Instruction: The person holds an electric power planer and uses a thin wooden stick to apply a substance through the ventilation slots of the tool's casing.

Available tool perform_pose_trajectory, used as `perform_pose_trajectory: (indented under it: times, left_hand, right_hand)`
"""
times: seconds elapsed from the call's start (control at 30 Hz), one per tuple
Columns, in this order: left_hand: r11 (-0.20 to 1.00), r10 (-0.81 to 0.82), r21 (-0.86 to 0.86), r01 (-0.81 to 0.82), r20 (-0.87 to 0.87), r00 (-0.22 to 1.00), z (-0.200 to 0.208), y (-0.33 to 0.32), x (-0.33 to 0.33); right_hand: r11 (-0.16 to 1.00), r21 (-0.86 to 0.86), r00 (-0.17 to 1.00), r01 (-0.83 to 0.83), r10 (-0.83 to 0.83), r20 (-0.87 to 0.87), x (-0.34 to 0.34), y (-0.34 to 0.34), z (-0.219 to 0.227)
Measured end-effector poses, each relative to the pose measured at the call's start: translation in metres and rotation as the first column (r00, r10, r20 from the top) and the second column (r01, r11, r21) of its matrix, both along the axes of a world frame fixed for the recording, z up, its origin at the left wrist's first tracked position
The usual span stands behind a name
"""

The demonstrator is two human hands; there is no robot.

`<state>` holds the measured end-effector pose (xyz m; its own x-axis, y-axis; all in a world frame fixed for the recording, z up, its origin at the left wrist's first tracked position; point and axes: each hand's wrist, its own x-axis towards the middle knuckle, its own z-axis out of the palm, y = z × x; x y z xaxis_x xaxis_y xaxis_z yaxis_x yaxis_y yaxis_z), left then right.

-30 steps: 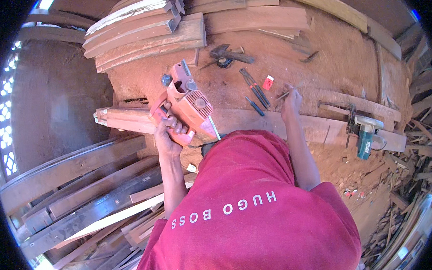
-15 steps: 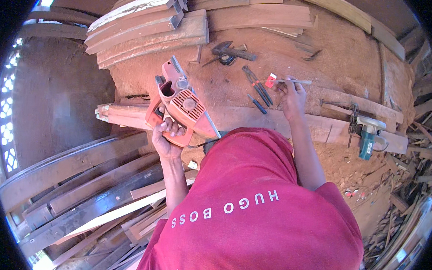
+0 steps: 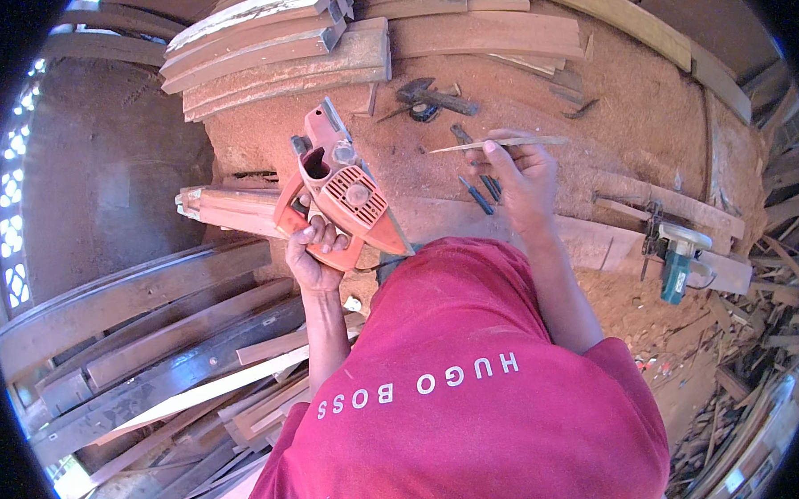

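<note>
Over sawdust (image 3: 636, 139), the left hand (image 3: 312, 255) grips one orange planer (image 3: 355, 194); the right hand (image 3: 529, 186) pinches one thin stick (image 3: 541, 141).

Stacked boards (image 3: 287, 72) lie at the far left, with a dark-headed hammer-like tool (image 3: 450, 102) to their right, a teal circular saw (image 3: 675, 278) at the right near scattered wood scraps (image 3: 784, 253), and long timbers (image 3: 178, 329) at the near left.
</note>
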<state>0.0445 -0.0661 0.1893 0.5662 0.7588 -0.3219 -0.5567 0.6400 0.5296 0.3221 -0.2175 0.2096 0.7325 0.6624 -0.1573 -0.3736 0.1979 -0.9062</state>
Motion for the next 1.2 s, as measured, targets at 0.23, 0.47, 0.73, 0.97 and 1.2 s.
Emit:
perform_pose_trajectory:
  times: [0.23,0.47,0.73,0.97,1.2]
  left_hand:
    - [0.995,-0.093,0.028,0.094,-0.055,0.994,0.009,-0.002,0.005]
    - [0.994,-0.090,0.055,0.096,-0.099,0.991,0.015,-0.002,0.008]
    - [0.986,-0.129,0.096,0.133,-0.044,0.991,0.014,-0.001,0.010]
    - [0.989,-0.121,0.080,0.125,-0.049,0.991,0.011,0.001,0.009]
    - [0.988,-0.138,0.065,0.140,-0.043,0.990,-0.001,0.005,0.002]
  right_hand:
    - [0.998,0.006,0.977,-0.064,0.062,0.204,-0.023,0.018,0.025]
    - [0.993,-0.001,0.842,-0.115,0.098,0.531,-0.042,0.031,0.054]
    - [0.993,0.002,0.800,-0.117,0.093,0.593,-0.050,0.036,0.053]
    - [0.996,-0.017,0.765,-0.086,0.077,0.640,-0.055,0.038,0.056]
    - [0.980,-0.117,0.666,-0.160,0.195,0.720,-0.048,0.035,0.066]
